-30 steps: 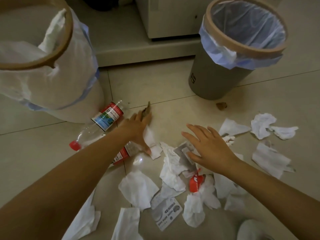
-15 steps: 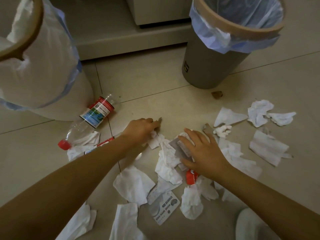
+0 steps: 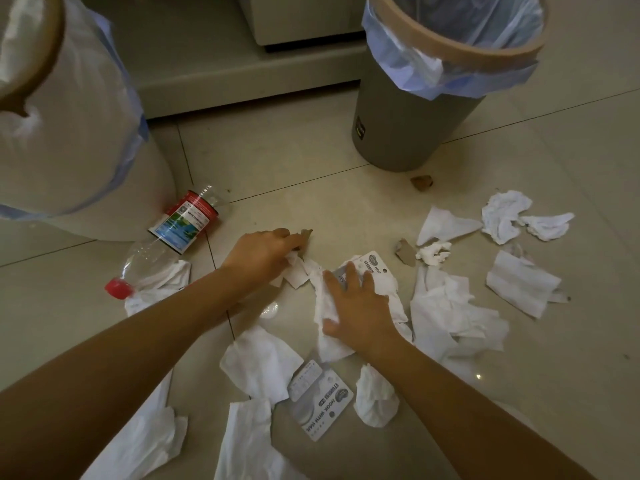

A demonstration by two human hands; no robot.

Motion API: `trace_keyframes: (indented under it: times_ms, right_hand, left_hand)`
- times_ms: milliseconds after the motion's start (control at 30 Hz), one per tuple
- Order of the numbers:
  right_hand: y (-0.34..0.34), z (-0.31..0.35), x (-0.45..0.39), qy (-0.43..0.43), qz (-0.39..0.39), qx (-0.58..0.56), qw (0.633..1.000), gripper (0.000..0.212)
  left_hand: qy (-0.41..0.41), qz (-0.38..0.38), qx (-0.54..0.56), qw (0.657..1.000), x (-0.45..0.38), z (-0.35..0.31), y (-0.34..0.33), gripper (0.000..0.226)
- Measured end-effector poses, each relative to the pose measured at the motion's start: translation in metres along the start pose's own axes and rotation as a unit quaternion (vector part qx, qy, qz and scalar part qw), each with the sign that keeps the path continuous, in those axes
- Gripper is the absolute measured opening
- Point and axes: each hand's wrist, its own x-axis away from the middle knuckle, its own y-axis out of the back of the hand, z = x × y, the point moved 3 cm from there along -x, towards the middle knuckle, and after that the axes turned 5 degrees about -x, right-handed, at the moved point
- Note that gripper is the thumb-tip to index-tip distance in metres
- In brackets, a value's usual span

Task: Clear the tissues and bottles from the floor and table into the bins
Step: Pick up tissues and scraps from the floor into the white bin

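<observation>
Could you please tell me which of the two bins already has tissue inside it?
The white bin at far left: white tissue shows inside its rim. The grey bin by the cabinet shows only its blue liner.

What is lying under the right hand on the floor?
The right hand rests with spread fingers on crumpled white tissues and a printed card. Whatever lies beneath the palm and those tissues is covered and cannot be seen.

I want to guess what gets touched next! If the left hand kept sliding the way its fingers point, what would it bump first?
Probably the small brown scrap right at the left hand's fingertips. Past it the floor looks bare until the grey bin, though depth is hard to judge.
</observation>
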Motion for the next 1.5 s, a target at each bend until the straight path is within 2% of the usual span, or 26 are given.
trace_keyframes:
  times_ms: [100,200,333,500,667,767,867,1000,1200,1367,1500]
  right_hand:
    - [0.003,-0.002,-0.005,0.007,-0.061,0.034,0.998,0.081]
    - [0.004,-0.006,-0.005,0.027,-0.073,0.087,0.993,0.083]
    - [0.023,-0.002,0.002,0.113,-0.161,0.164,0.967,0.068]
    - [0.065,0.009,0.003,0.195,-0.235,0.182,0.935,0.038]
    - [0.122,0.026,0.003,0.279,-0.293,0.152,0.902,0.05]
    - [0.155,0.043,-0.002,0.306,-0.332,0.166,0.877,0.041]
    - [0.187,0.068,-0.009,0.336,-0.375,0.174,0.846,0.033]
    - [0.218,0.108,-0.013,0.402,-0.395,0.137,0.815,0.03]
    - [0.248,0.155,0.003,0.469,-0.45,0.086,0.755,0.022]
    - [0.268,0.174,0.01,0.496,-0.504,0.061,0.704,0.024]
    - [0.287,0.192,0.011,0.504,-0.539,0.04,0.674,0.019]
  left_hand:
    - [0.006,-0.005,0.003,1.0,0.005,0.006,0.002,0.037]
    - [-0.005,-0.032,-0.001,0.999,0.009,0.009,0.006,0.04]
    - [-0.021,-0.062,-0.018,0.998,0.013,0.009,0.018,0.045]
    - [-0.033,-0.109,-0.029,0.993,0.022,0.007,0.043,0.054]
    - [-0.041,-0.155,-0.06,0.985,0.042,0.012,0.074,0.064]
    - [-0.017,-0.17,-0.077,0.982,0.055,0.023,0.091,0.067]
    - [0.026,-0.176,-0.089,0.98,0.071,0.037,0.11,0.058]
    - [0.044,-0.206,-0.111,0.971,0.101,0.05,0.141,0.047]
    - [0.051,-0.27,-0.184,0.944,0.143,0.064,0.191,0.043]
    - [0.064,-0.355,-0.222,0.906,0.166,0.073,0.239,0.031]
    - [0.079,-0.407,-0.248,0.876,0.173,0.084,0.276,0.03]
